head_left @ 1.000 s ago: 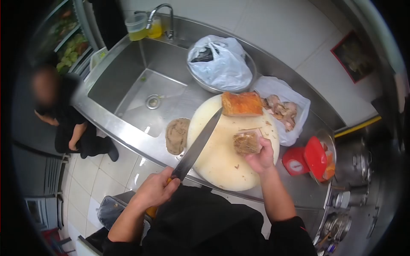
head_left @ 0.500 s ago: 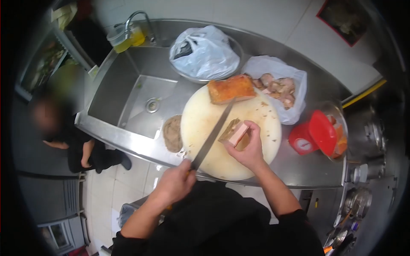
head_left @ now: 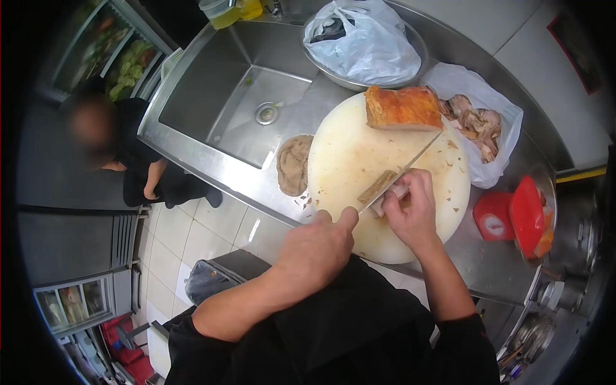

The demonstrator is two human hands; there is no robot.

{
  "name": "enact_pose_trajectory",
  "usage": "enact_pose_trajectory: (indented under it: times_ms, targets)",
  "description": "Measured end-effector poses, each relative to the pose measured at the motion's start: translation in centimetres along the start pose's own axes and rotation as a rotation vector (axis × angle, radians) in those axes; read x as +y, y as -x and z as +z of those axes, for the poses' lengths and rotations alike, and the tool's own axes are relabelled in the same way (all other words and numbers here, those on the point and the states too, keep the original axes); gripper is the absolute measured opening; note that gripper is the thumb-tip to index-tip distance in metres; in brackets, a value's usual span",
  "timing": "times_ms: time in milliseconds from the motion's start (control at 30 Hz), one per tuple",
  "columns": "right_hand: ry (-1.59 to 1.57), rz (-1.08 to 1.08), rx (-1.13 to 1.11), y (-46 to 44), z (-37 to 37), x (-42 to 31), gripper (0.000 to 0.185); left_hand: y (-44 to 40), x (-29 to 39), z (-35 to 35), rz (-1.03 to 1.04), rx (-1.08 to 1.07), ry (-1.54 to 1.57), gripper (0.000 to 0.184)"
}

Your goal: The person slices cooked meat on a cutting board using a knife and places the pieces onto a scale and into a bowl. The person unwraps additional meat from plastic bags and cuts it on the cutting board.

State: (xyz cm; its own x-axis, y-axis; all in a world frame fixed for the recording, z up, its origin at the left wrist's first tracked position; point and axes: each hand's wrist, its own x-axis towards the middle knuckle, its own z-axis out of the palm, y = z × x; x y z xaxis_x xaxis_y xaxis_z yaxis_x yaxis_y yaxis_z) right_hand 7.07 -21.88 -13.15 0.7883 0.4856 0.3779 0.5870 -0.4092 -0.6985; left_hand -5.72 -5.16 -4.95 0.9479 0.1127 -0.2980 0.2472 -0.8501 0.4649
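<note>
My left hand (head_left: 317,247) is closed round the handle of a long knife (head_left: 421,154). The blade, seen nearly edge-on, lies across a small block of meat (head_left: 376,187) on the round white board (head_left: 340,147). My right hand (head_left: 414,208) grips the block's right part, fingertips close to the blade. Whether the blade has cut into it I cannot tell. A larger slab with orange-brown skin (head_left: 404,108) rests at the board's far edge. Beside it, a white bag (head_left: 507,122) holds cut meat pieces (head_left: 478,125).
Left of the board lies a brown cloth (head_left: 295,165), with the sink (head_left: 224,102) beyond. A metal bowl (head_left: 420,61) holds a plastic bag (head_left: 369,48). A red scale (head_left: 493,218) stands to the right. Another person (head_left: 144,154) is at the far left.
My left hand has moved forward and right, bringing the knife from beside the small block onto it. My right hand has turned the block and set it on the board. The view has shifted.
</note>
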Motion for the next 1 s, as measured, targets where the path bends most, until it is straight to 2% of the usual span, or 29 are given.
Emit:
enact_pose_trajectory:
  times_ms: [133, 333, 533, 733, 833, 900, 1000]
  targets:
    - [0.023, 0.005, 0.004, -0.1, 0.2, -0.1, 0.027, 1.4, -0.7, -0.6, -0.005, -0.036, -0.025, 0.013]
    - [0.002, 0.001, 0.032, -0.1, 0.3, 0.0, 0.029, 6.2, -2.0, -3.7, -0.162, -0.311, -0.109, 0.021]
    - [-0.016, -0.001, 0.029, -0.3, 0.3, 0.2, 0.031, 2.0, -0.9, -2.1, -0.041, -0.212, -0.083, 0.018]
    - [0.008, -0.061, 0.067, -0.3, 0.8, 0.3, 0.033, -4.1, -0.2, -0.2, -0.050, -0.276, -0.006, 0.022]
    - [-0.008, -0.051, 0.069, -0.1, 0.9, 0.0, 0.032, -0.3, -2.0, -0.4, 0.023, -0.203, 0.050, 0.024]
    - [-0.020, -0.048, 0.064, -0.1, 0.9, 0.1, 0.032, 3.6, -2.8, -2.5, -0.137, -0.409, -0.042, 0.025]
    - [-0.025, -0.057, 0.060, 0.2, 0.9, 0.4, 0.032, 5.1, -3.2, -3.2, -0.184, -0.495, -0.062, 0.026]
